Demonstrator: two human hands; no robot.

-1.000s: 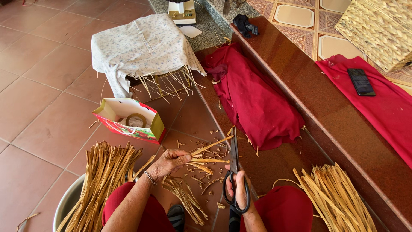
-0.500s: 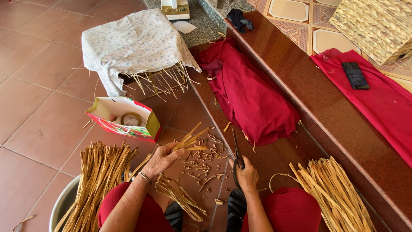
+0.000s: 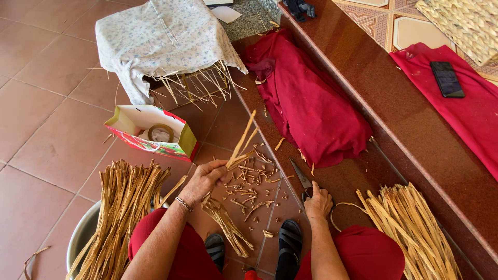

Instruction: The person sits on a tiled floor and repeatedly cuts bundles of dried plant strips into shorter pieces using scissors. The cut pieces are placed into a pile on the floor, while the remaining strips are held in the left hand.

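My left hand (image 3: 205,179) grips a small bunch of dried straw strips (image 3: 239,150); their upper ends point up and right, and the lower ends (image 3: 228,225) hang toward my feet. My right hand (image 3: 318,201) rests low on the floor, closed over the handles of black scissors (image 3: 301,176) whose blades point up and left. Short straw offcuts (image 3: 249,184) litter the tiles between my hands.
A metal basin (image 3: 83,236) holds a thick straw bundle (image 3: 122,207) at left. More straw (image 3: 410,228) lies at right by a raised step (image 3: 384,114). A paper bag with a tape roll (image 3: 155,132), a cloth-covered basket (image 3: 166,36), red cloths (image 3: 306,98) and a phone (image 3: 447,79) are beyond.
My left hand has lifted the straw bunch and tilted it more upright. My right hand, with the scissors, has dropped from in front of me to the floor.
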